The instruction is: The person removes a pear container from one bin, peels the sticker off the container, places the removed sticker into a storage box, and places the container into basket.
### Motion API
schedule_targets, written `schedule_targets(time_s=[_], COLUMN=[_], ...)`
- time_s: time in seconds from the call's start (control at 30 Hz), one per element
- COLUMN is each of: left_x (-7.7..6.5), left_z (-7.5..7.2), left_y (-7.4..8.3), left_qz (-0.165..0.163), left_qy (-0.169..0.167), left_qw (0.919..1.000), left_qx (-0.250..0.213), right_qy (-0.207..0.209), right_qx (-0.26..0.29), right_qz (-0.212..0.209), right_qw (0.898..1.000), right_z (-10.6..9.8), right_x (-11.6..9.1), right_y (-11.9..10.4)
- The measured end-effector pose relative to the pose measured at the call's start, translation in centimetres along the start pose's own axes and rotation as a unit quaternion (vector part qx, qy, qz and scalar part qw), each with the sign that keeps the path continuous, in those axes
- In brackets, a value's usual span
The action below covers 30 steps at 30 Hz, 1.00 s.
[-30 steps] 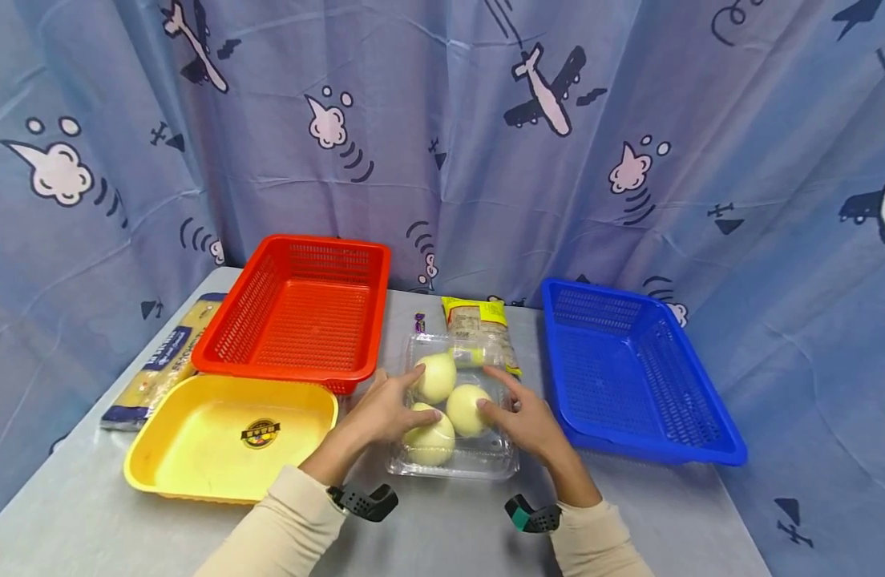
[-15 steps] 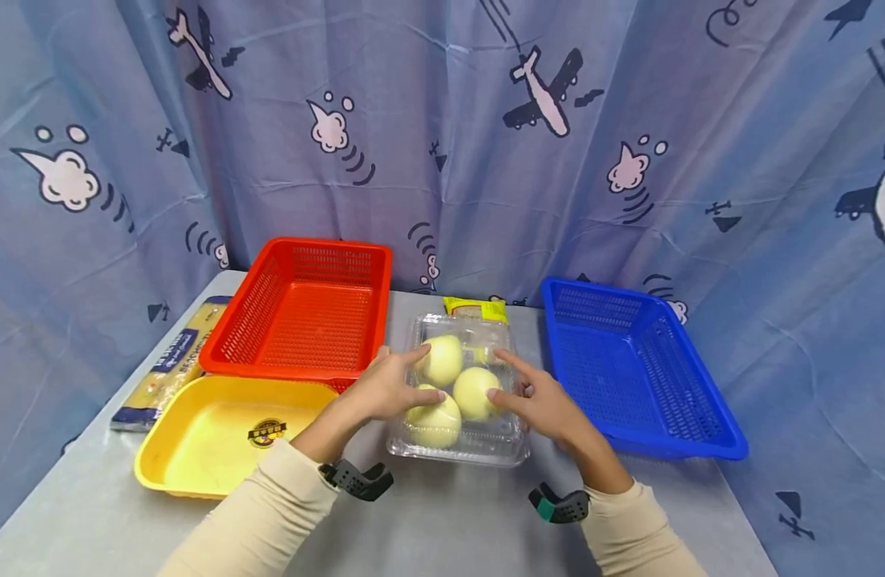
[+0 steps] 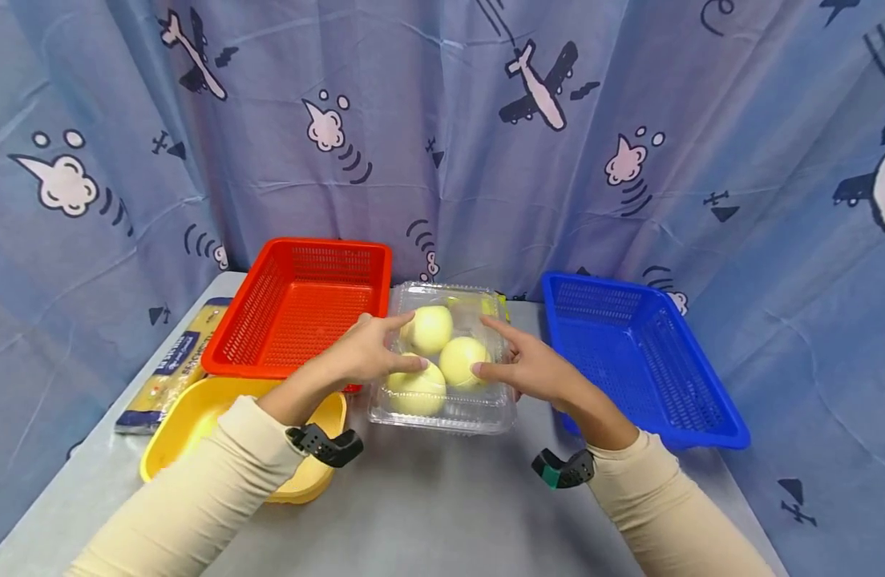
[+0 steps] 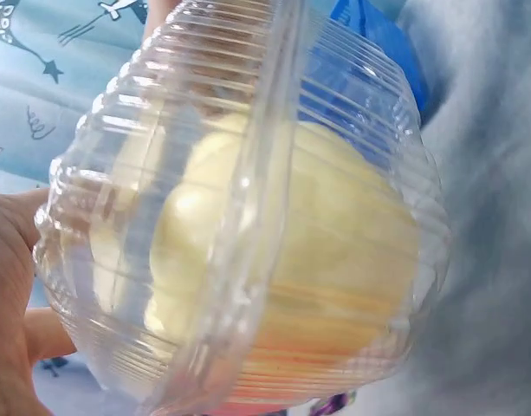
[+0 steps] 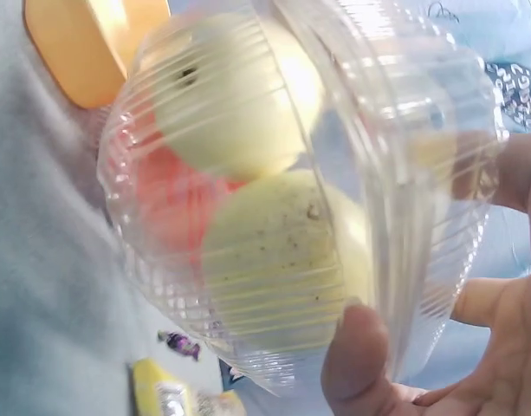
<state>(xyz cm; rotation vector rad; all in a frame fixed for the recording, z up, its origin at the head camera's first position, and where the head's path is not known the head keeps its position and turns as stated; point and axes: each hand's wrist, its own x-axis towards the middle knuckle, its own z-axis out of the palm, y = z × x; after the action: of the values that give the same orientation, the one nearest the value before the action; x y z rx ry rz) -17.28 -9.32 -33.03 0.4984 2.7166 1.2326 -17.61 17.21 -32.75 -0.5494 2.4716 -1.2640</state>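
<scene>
Both hands hold a clear plastic clamshell box point(image 3: 478, 415), lid closed, with three pale yellow round fruits point(image 3: 431, 328) inside. My left hand point(image 3: 370, 351) grips its left side, thumb and index finger over the lid. On the opposite side my right hand point(image 3: 536, 367) holds it the same way, its other fingers curled under the edge. Raised off the table, the box tilts slightly and overlaps the red basket's right edge in the head view. One fruit point(image 5: 287, 260) shows speckles and a small stem end through the ribbed wall in the right wrist view.
A red basket point(image 3: 316, 320) and a yellow basin point(image 3: 190, 413) stand left, beside a long pack of noodles point(image 3: 179, 349). To the right is a blue basket point(image 3: 608, 365). A yellow-topped bag point(image 5: 161, 390) and a small purple wrapped piece point(image 5: 180, 344) lie beneath and behind the box.
The box has risen from the table and moved away and slightly left, both hands with it. It now hides most of the yellow-topped bag, and my left sleeve covers part of the basin.
</scene>
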Motion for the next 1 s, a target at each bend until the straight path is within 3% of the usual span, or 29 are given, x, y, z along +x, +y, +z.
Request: schedule_targets(time_s=[0.4,0.77,1.0], left_x=[-0.1,-0.2,-0.5], left_z=[-4.9,-8.5,-10.8], left_y=[0.4,-0.4,-1.5], left_qz=[-0.026,-0.064,-0.08], left_qy=[-0.023,-0.032,-0.047], left_qw=[0.9989,0.9958,0.9929], left_qx=[-0.031,-0.056,-0.074], right_qy=[-0.017,-0.034,-0.033], right_qx=[-0.005,-0.012,-0.057], right_qz=[0.017,0.022,0.028], right_qw=[1.0,0.999,0.997], right_z=[-0.3,0.2,1.6], right_x=[3.0,5.7,7.6], right_y=[-4.0,-6.9,-8.6])
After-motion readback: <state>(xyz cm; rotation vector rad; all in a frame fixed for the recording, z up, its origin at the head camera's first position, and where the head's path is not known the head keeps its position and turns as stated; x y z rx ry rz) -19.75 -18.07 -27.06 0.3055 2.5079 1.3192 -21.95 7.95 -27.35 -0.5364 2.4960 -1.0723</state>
